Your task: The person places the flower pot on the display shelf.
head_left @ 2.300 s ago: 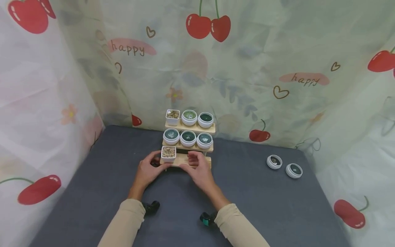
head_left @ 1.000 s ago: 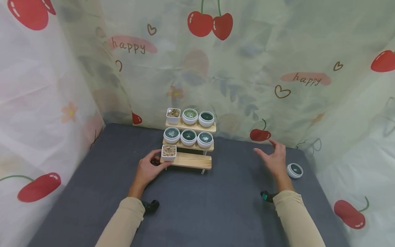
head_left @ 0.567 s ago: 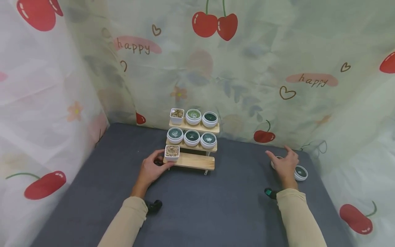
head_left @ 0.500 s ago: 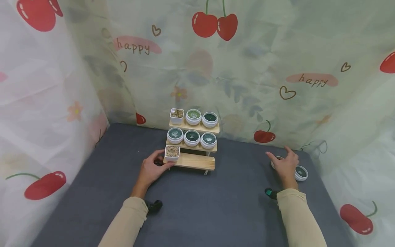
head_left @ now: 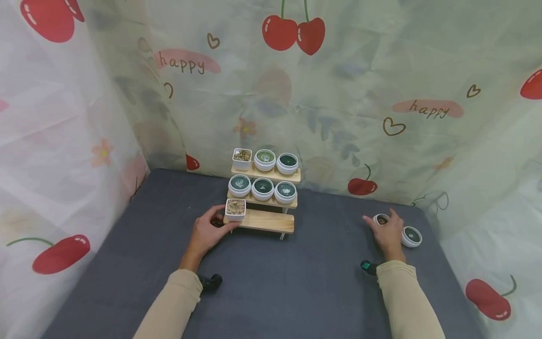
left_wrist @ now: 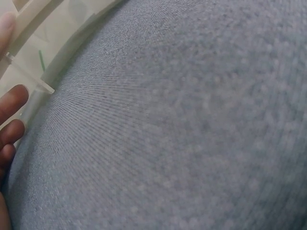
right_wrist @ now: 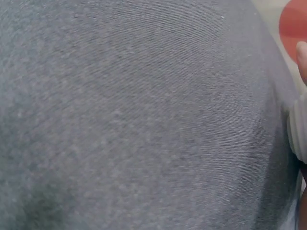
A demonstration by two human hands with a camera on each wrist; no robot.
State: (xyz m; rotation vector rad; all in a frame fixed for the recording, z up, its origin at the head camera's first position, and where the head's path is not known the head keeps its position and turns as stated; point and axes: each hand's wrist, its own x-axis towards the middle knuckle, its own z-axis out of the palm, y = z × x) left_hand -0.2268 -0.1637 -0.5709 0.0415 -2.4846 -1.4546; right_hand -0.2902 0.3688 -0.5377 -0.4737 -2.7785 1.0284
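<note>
In the head view, my left hand [head_left: 206,234] is at the left end of a tiered wooden stand's lowest shelf [head_left: 267,221]. Its thumb and forefinger hold a small square white pot [head_left: 235,210] filled with tan grit. The left wrist view catches only the fingertips [left_wrist: 14,101] beside the shelf's clear leg [left_wrist: 33,76]. On the right, my right hand [head_left: 388,238] spreads thumb and forefinger around a round white pot [head_left: 381,219] with dark contents. A gap shows between thumb and pot. The right wrist view shows that pot's ribbed side [right_wrist: 299,129] at its edge.
Another round white pot [head_left: 411,237] stands just right of my right hand. The middle shelf carries several round pots [head_left: 263,188]. Above, the top shelf has a square gritty pot [head_left: 242,158] and two round ones. A printed curtain [head_left: 322,94] encloses the dark grey tabletop [head_left: 271,287].
My right hand has left the stand, travelled right and come down around the round pot, its thumb and forefinger closer together lately. The left hand stays at the square pot.
</note>
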